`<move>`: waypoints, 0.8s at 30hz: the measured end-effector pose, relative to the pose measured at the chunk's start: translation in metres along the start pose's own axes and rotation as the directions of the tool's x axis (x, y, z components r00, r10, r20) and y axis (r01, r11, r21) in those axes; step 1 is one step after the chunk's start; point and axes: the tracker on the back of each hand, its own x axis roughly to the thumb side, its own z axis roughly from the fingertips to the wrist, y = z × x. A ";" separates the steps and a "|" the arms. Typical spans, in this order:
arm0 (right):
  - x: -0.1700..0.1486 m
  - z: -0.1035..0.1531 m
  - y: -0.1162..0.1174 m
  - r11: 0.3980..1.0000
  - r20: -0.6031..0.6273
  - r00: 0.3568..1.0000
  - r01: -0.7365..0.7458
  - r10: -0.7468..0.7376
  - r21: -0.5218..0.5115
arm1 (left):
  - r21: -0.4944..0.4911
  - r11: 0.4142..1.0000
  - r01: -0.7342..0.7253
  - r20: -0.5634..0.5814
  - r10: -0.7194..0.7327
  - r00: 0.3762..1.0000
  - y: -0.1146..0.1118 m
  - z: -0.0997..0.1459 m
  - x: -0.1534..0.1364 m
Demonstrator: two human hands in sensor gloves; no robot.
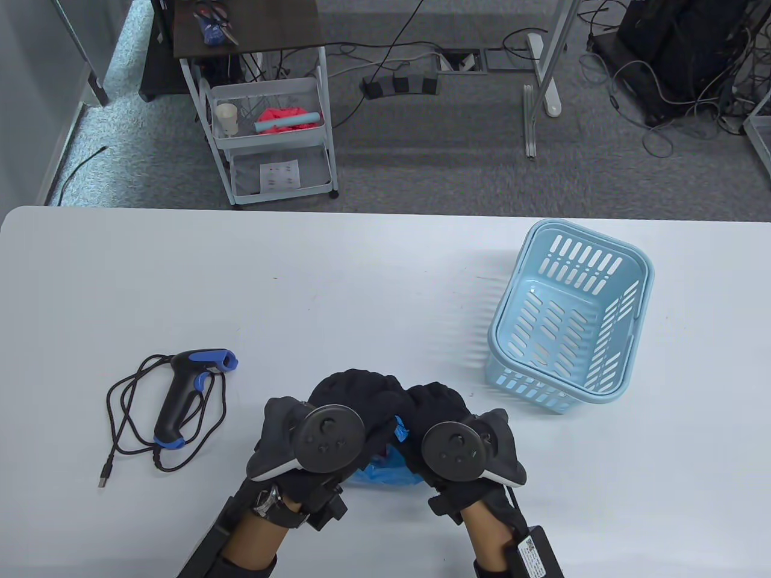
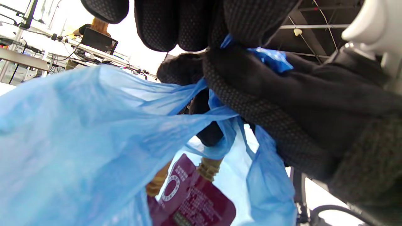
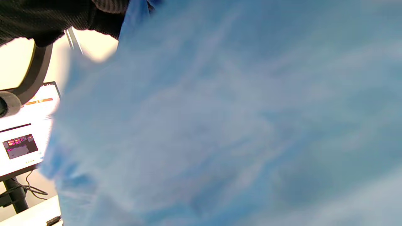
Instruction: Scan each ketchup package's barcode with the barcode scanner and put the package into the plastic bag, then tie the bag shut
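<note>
Scanner (image 1: 181, 403) laid aside at 9 o'clock, basket (image 1: 569, 319) emptied, ketchup pouches (image 2: 194, 197) bagged; bag (image 2: 78, 131) handles pinched by left hand (image 1: 337, 421) and right hand (image 1: 446, 427), knot unfinished.

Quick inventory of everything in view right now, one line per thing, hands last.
plastic bag: one, blue, near edge of the table under both hands, its handles gathered between them.
ketchup packages: dark red, with tan screw spouts, inside the bag; two spouts show, full count hidden.
barcode scanner: one, black and blue, lying on the table left of the hands, its black cable looped around it.
basket: one, light blue, slotted, on the table's right side, nothing visible in it.
table: one, white.
cart: one, white wire, on the floor beyond the table.
left hand: black glove, grips the bag's handles.
right hand: black glove, grips the bag's handles.
</note>
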 end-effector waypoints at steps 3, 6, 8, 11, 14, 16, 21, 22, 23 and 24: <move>-0.004 0.001 -0.002 0.999 0.002 0.999 0.047 -0.047 -0.005 | 0.010 1.000 0.007 -0.015 -0.007 1.000 0.002 0.000 -0.004; -0.009 0.001 -0.003 0.992 0.007 0.992 0.126 -0.126 -0.003 | 0.022 1.000 0.008 -0.032 -0.007 0.999 0.003 0.000 -0.009; -0.012 0.002 -0.004 0.983 0.013 0.983 0.183 -0.183 0.003 | 0.024 1.000 0.003 -0.037 -0.002 0.999 0.003 0.000 -0.010; -0.017 0.002 -0.005 0.961 0.017 0.961 0.277 -0.277 0.004 | 0.029 0.999 0.025 -0.049 -0.024 0.999 0.004 0.001 -0.012; -0.023 0.003 -0.004 0.928 0.016 0.928 0.372 -0.372 0.014 | 0.036 0.998 0.042 -0.052 -0.040 0.998 0.004 0.001 -0.013; -0.027 0.002 -0.003 0.917 0.015 0.917 0.399 -0.400 0.010 | 0.046 0.998 0.044 -0.050 -0.041 0.998 0.004 0.002 -0.014; -0.033 0.003 -0.004 0.873 0.013 0.873 0.488 -0.488 -0.002 | 0.064 0.995 0.074 -0.061 -0.071 0.996 0.006 0.004 -0.016; -0.036 0.003 -0.004 0.854 0.015 0.854 0.520 -0.520 -0.011 | 0.072 0.995 0.074 -0.062 -0.070 0.996 0.007 0.004 -0.018; -0.037 0.003 -0.004 0.841 0.018 0.841 0.541 -0.541 -0.013 | 0.074 0.995 0.064 -0.057 -0.060 0.997 0.007 0.005 -0.019; -0.038 0.003 -0.004 0.824 0.017 0.824 0.567 -0.567 -0.009 | 0.076 0.996 0.049 -0.052 -0.045 0.998 0.006 0.005 -0.020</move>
